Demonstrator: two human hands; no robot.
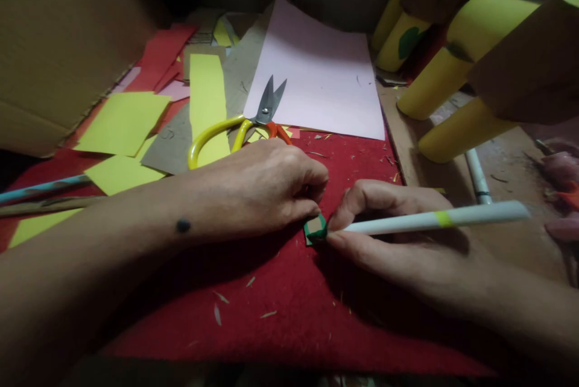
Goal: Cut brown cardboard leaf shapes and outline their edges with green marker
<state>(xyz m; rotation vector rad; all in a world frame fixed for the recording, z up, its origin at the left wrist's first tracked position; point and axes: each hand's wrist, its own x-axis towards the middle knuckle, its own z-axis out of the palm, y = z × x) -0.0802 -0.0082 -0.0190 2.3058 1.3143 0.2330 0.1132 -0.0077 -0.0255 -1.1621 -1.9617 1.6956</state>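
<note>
My left hand (275, 185) reaches in from the left with fingers curled, its thumb tip pressed at the edge of a small piece of card (314, 226). That piece is brown in the middle and green along its edges. Opposite it, my right hand (402, 242) pinches a white felt-tip pen (479, 216) with a yellow-green band. The pen slants back over the hand, and its tip is hidden by the fingers, close to the green edge. Just beyond my left hand lie scissors (266, 106) with yellow and orange handles, blades parted and pointing away.
Pink paper (321, 73) lies behind the scissors on red cloth (271, 314). Yellow paper pieces (124, 122) and red paper (165, 55) are at left, beside a cardboard box (67, 43). Yellow paper tubes (434, 82) stand at right near a white stick (478, 176).
</note>
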